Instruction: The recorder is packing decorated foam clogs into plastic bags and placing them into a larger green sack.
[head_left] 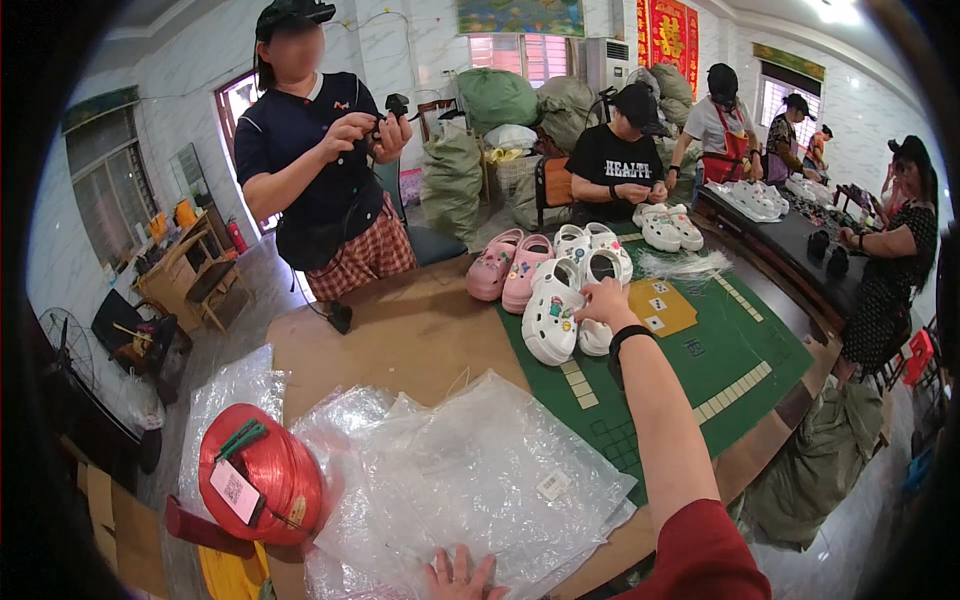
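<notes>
My left hand (462, 574) lies with spread fingers on a stack of clear plastic bags (470, 470) at the near edge of the table. Stretched forward, my right hand (606, 303) has its fingers bent around the edge of a white clog (595, 338), which it partly hides. Against that hand's left side stands another white clog (548, 310) with colourful charms. Just behind are a second pair of white clogs (571, 242) and a pair of pink clogs (497, 264), also charmed.
A red roll of plastic twine (262, 478) stands at the left with green-handled snips on top. A green mat (740, 345) bears white strands (685, 264) and more white clogs (668, 228). Across the table, one person (325, 160) stands and another (618, 160) sits working.
</notes>
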